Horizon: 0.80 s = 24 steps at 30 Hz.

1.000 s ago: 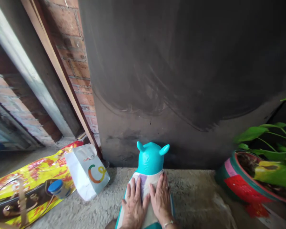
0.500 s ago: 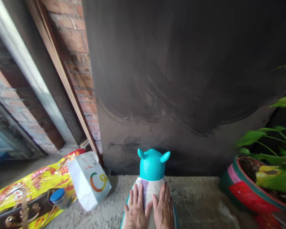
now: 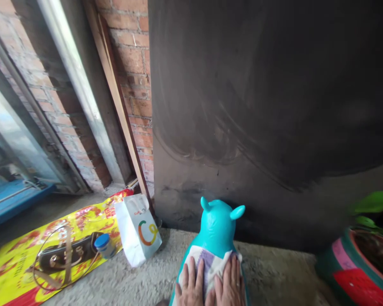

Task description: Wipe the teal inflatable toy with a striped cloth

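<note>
Two hands [image 3: 210, 287] on one cloth [image 3: 210, 265]

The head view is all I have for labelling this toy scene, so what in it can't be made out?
- Left hand and right hand: wrists cut off by the bottom edge.
- Teal toy: its back lies under the cloth, its base is below the frame, and its face is turned away.
- Plant pot: cropped by the right edge.
- White bag: print too small to read.
</note>
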### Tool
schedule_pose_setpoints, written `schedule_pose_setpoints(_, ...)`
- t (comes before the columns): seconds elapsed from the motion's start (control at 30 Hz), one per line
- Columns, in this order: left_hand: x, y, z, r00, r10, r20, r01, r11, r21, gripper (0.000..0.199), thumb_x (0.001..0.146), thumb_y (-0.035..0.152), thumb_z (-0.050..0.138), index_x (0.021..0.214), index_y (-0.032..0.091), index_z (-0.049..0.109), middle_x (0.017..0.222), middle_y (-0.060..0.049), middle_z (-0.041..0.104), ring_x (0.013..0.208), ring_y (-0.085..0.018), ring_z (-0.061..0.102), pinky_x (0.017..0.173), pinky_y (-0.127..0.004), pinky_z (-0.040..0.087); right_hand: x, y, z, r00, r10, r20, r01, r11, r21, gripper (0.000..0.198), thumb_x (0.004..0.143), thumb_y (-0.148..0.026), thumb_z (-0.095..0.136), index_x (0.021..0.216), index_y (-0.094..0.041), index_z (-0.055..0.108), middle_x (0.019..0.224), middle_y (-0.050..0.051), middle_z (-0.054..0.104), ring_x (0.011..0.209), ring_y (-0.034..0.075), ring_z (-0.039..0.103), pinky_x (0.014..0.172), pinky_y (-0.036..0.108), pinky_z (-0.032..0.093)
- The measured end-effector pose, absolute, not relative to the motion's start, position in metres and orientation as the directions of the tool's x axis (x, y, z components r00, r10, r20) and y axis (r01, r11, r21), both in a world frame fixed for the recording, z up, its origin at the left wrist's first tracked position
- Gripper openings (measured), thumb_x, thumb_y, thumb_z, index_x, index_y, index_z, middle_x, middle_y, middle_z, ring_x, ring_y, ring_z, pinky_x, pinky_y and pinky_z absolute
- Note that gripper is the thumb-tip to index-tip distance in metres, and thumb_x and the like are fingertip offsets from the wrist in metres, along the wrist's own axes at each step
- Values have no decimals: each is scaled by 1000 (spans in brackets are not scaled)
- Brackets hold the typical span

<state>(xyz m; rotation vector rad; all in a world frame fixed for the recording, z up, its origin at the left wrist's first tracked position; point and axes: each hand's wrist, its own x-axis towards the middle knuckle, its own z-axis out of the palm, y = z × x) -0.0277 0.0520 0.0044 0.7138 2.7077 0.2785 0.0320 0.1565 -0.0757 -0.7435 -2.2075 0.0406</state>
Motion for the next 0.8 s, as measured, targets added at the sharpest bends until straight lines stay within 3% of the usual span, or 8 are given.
schedule_pose_setpoints(0.1,-43,70,3,-831,500,-243,432,856,286,66,87,34,44,149,25,22,159,-9,17,147,-35,22,111,-60,33,8,175,-38,-553,467,690,382,878,-288,70,99,-45,29,154,-14,-2,159,19,9,141,41,27,94,60,49)
schedule_pose_setpoints(0.17,-53,83,-2,-849,483,-214,420,863,280,63,90,33,41,150,22,22,159,-11,19,146,-34,23,113,-58,33,-5,186,-13,-568,440,696,357,893,-273,73,99,-43,33,153,-10,-3,160,20,4,144,41,18,101,61,45)
schedule_pose_setpoints(0.23,-60,95,-8,-861,489,-140,442,855,273,57,93,29,38,149,23,27,158,-11,24,145,-34,26,113,-58,33,-17,198,15,-613,379,693,339,919,-203,76,98,-45,38,153,-8,2,159,21,7,145,41,15,105,62,40)
schedule_pose_setpoints(0.33,-68,108,-14,-838,544,-39,506,804,312,52,93,18,35,144,28,40,158,-7,29,145,-35,25,112,-64,31,-38,216,58,-737,197,646,237,971,-26,77,94,-44,49,153,-10,13,159,18,16,144,39,19,113,59,32)
schedule_pose_setpoints(0.4,-74,114,-10,-842,539,-29,493,789,366,53,94,17,29,146,28,36,159,-7,26,146,-33,24,113,-62,32,-55,226,81,-801,100,591,168,984,62,76,91,-41,53,151,-8,21,157,17,24,144,35,22,117,54,28)
schedule_pose_setpoints(0.57,-87,122,15,-877,468,-112,352,782,514,53,100,29,5,152,23,3,161,-4,17,145,-20,28,116,-50,35,-87,234,100,-780,151,607,213,977,29,61,88,-42,55,137,-5,47,139,17,52,135,32,38,117,47,28)
schedule_pose_setpoints(0.7,-84,118,9,-835,531,-145,458,816,352,53,97,23,20,150,26,20,160,-1,19,146,-24,28,116,-53,33,-76,219,88,-701,175,692,265,964,25,59,92,-42,52,140,-10,44,143,15,48,136,32,37,115,50,31)
schedule_pose_setpoints(0.8,-75,105,-12,-867,490,-87,463,858,222,54,93,23,29,147,23,32,155,-6,31,142,-28,36,108,-51,43,-54,203,54,-632,213,745,330,944,10,68,92,-39,51,150,-13,27,153,17,33,139,37,32,109,56,38)
